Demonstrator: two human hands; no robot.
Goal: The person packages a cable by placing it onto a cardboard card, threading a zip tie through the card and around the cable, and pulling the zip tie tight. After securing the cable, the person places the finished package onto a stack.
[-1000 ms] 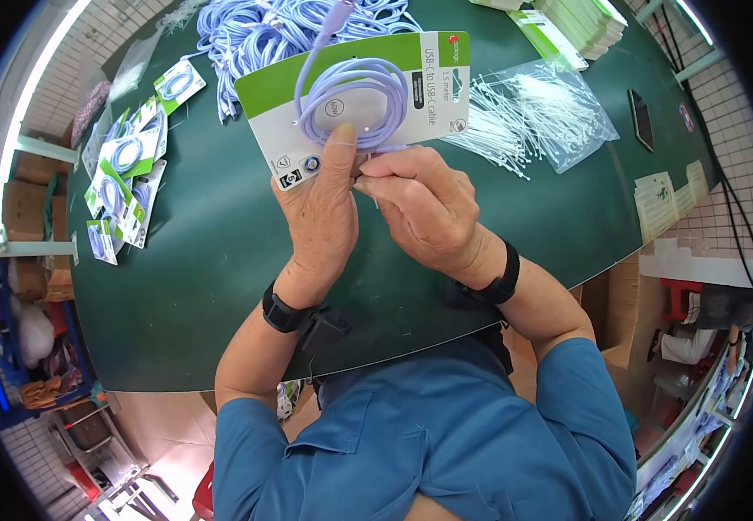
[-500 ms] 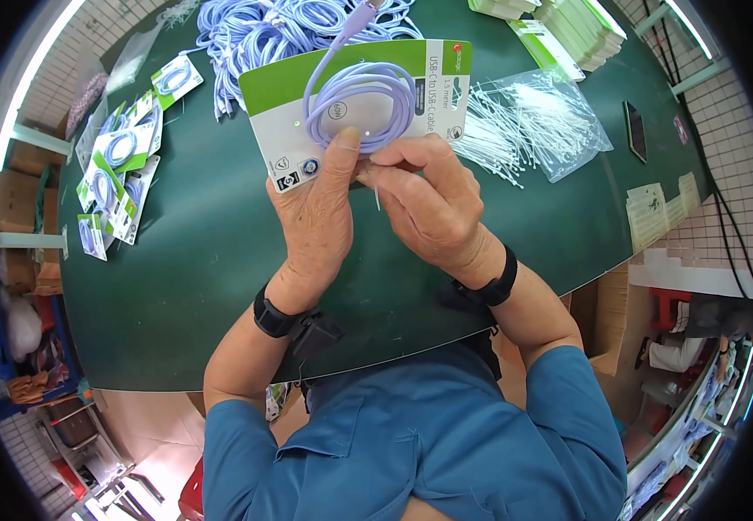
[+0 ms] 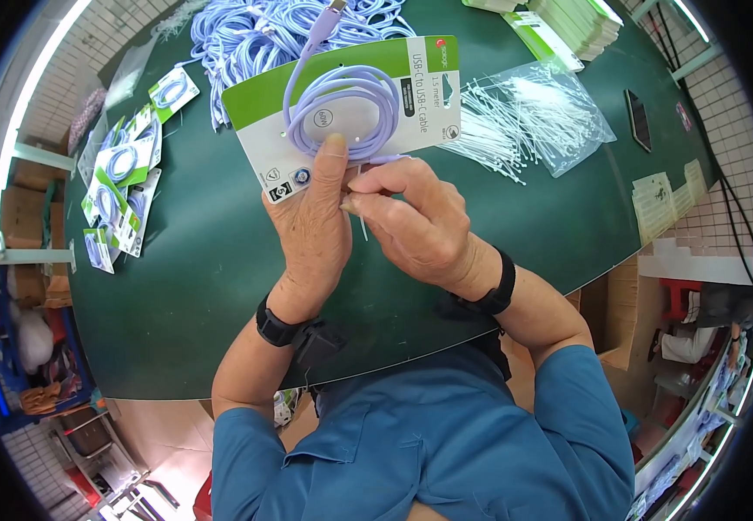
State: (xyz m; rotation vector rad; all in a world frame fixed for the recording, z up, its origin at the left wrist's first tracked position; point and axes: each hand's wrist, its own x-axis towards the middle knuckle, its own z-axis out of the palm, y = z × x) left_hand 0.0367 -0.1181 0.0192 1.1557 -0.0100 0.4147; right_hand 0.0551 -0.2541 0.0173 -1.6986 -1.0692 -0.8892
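Note:
My left hand [image 3: 311, 221] grips a green and white packaging card [image 3: 255, 143] by its lower edge, thumb pressed on the front. A coiled lavender USB cable [image 3: 390, 113] lies against the card, one plug end [image 3: 323, 26] sticking up past the top edge. Just below the coil, my right hand [image 3: 420, 227] pinches a thin white cable tie [image 3: 363, 229], whose tail hangs beneath the fingertips. Where the tie meets the card is hidden by my fingers.
Loose lavender cables [image 3: 255, 39] are heaped at the back. Carded cables [image 3: 120, 165] lie at the left. On the right are a plastic bag [image 3: 598, 130] with white cable ties [image 3: 498, 130], a stack of cards [image 3: 581, 30] and a phone [image 3: 638, 120] on the green table [image 3: 177, 321].
The card has shifted slightly left and tilted. My right hand has moved a little down and left, still pinching the cable tie.

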